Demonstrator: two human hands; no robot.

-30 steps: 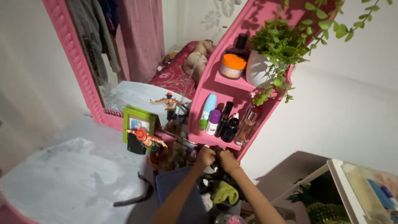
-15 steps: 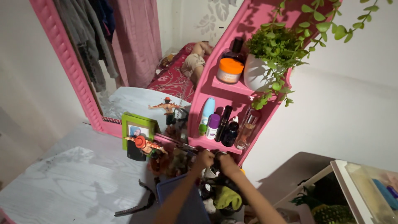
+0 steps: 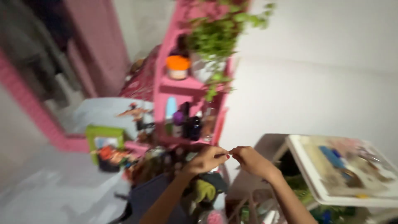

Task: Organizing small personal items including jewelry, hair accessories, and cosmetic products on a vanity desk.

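The view is blurred by motion. My left hand and my right hand are raised in front of the pink shelf unit, their fingertips meeting in a pinch. Something small and thin seems to be held between them, too blurred to name. Below my hands lie a yellow-green cloth and a dark blue box. Small bottles stand on the lower shelf just behind my left hand.
An orange-lidded jar and a potted green plant sit on the upper shelf. A green photo frame and a figurine stand to the left on the grey table. A white lidded container is at the right.
My hands have lifted from the dark clutter and moved right, fingertips now pinched together. The view has swung right, so the mirror and table have slid left.
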